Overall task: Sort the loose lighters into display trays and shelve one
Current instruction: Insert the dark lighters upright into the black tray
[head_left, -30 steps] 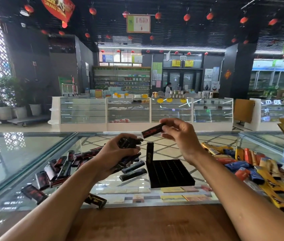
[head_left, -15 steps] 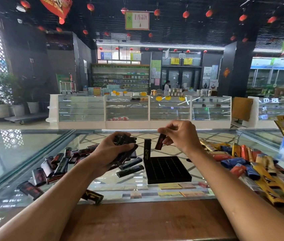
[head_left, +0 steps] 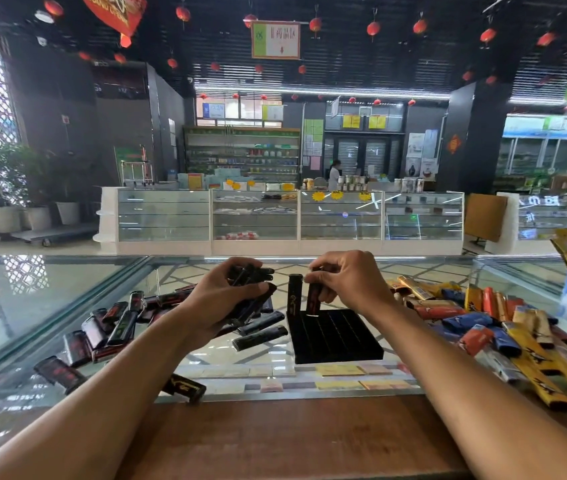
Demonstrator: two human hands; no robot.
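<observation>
Worktop [head_left: 50,306]: glass display top, smooth and reflective, with a flat brown wooden ledge [head_left: 292,441] along my side.

Coloured lighters [head_left: 483,327]: loose heap on the glass to my right; slim glossy sticks in yellow, orange, red and blue, lying crosswise over one another.

Black lighters [head_left: 109,323]: loose scatter on the glass to my left; glossy dark bodies with red print, most lying flat. Two [head_left: 261,329] lie side by side just left of the tray. One [head_left: 185,388] lies alone near the ledge.

Display tray [head_left: 341,337]: square black slab, matte, its top ruled with parallel slots; it sits flat on the glass, centre, between the two heaps.

My left hand [head_left: 216,306]: fingers curled round a bundle of black lighters [head_left: 251,275], held above the glass just left of the tray.

My right hand [head_left: 351,282]: over the tray's far left corner, fingertips pinching the top of one dark lighter with red print [head_left: 314,301]. That lighter is upright, its lower end at the tray's slotted top.

Standing lighter [head_left: 294,294]: black with pale lettering, upright in the tray's far left corner, just beside the one I pinch.
</observation>
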